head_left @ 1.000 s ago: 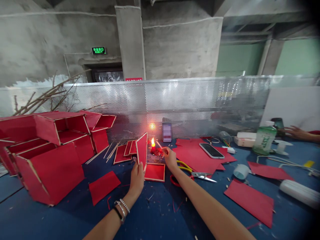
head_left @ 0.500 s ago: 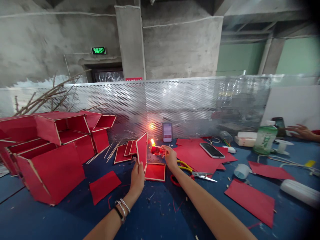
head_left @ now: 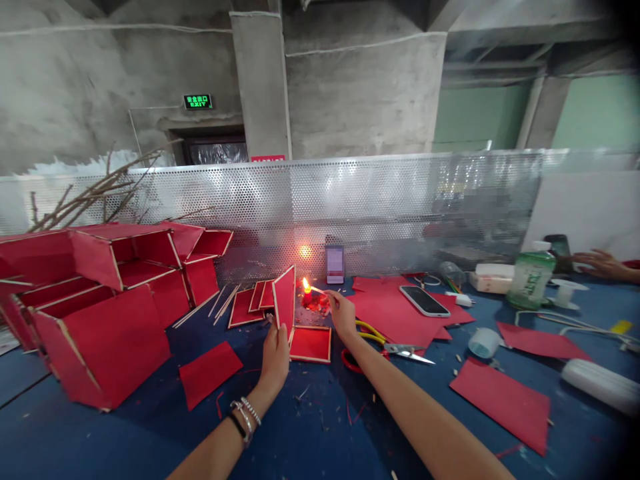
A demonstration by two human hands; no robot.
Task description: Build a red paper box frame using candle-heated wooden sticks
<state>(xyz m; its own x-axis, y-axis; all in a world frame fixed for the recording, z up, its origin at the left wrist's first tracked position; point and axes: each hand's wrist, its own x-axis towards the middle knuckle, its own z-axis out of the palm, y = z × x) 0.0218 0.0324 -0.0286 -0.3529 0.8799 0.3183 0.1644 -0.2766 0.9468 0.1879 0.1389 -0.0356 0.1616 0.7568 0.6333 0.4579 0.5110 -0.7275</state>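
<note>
My left hand (head_left: 277,352) grips the lower edge of an upright red panel (head_left: 283,300) framed with pale sticks, standing on a flat red panel (head_left: 311,345). My right hand (head_left: 342,313) pinches a thin stick (head_left: 318,290) whose tip points into the flame of a short red candle (head_left: 307,293) burning on the blue table (head_left: 310,440). More framed red panels (head_left: 250,303) lie just left of the upright one.
Large red boxes (head_left: 100,307) crowd the left. Scissors (head_left: 400,351) lie right of my forearm, with a phone (head_left: 424,301) on red sheets, another phone (head_left: 335,264) leaning on the perforated metal screen (head_left: 380,200), a green bottle (head_left: 529,279), a tape roll (head_left: 483,343). Another person's hand (head_left: 600,263) rests far right.
My right hand shifted the thin stick slightly, bringing its tip to the candle flame. The left hand and upright panel stayed put.
</note>
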